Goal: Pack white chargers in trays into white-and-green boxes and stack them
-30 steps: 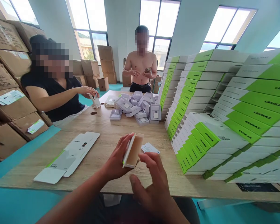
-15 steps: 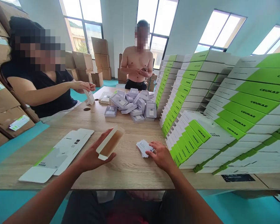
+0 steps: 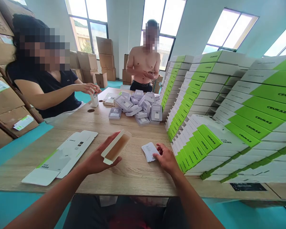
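Note:
My left hand [image 3: 101,156] is wrapped round an open white box [image 3: 116,148], whose brown inside faces up towards me. A small fanned stack of printed white cards [image 3: 147,152] lies on the table to its right. My right hand [image 3: 166,159] has its thumb and curled fingers closed on the right edge of these cards; how many it grips I cannot make out. To the left of my left hand lie flat, unfolded white cartons [image 3: 64,157] with a green stripe.
Tall stacks of white and green boxes [image 3: 205,136] line the table's right side. Several clear plastic trays [image 3: 138,106] are heaped at the back. A co-worker [image 3: 45,82] at the left handles a small box [image 3: 94,100]. Another person [image 3: 144,65] stands beyond the table [image 3: 131,178].
My right hand's fingers have closed in on the edge of the cards. My left hand keeps holding the box. The view has shifted slightly, and the co-worker's hands have moved over the small box.

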The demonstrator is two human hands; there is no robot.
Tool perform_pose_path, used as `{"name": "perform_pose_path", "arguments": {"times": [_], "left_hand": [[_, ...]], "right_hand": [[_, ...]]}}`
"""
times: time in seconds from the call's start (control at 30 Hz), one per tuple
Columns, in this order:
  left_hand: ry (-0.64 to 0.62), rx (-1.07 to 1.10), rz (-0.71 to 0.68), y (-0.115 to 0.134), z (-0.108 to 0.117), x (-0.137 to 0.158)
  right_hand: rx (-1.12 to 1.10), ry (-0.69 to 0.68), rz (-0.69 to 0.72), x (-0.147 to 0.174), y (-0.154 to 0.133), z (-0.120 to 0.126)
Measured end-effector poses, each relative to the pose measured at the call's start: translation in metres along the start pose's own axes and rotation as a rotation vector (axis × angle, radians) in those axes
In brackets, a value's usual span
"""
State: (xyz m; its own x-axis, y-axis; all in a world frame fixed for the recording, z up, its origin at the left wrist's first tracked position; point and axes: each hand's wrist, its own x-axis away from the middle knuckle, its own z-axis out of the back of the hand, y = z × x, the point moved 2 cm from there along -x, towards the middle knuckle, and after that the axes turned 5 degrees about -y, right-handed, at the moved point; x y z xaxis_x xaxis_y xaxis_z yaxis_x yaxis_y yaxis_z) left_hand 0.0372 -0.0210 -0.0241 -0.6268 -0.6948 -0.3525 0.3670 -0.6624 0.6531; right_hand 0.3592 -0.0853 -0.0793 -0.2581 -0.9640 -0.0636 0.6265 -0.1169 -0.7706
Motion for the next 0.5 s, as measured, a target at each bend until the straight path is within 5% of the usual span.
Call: {"name": "perform_pose_path", "arguments": {"times": [0.3, 0.5], "left_hand": [[-0.060, 0.020, -0.012, 0.000, 0.000, -0.009], [-0.045, 0.061, -0.049, 0.006, 0.001, -0.016]], "right_hand": [[-0.335, -0.053, -0.061, -0.012, 0.010, -0.006], [-0.382, 0.083, -0.002, 0.006, -0.020, 0.005]]}}
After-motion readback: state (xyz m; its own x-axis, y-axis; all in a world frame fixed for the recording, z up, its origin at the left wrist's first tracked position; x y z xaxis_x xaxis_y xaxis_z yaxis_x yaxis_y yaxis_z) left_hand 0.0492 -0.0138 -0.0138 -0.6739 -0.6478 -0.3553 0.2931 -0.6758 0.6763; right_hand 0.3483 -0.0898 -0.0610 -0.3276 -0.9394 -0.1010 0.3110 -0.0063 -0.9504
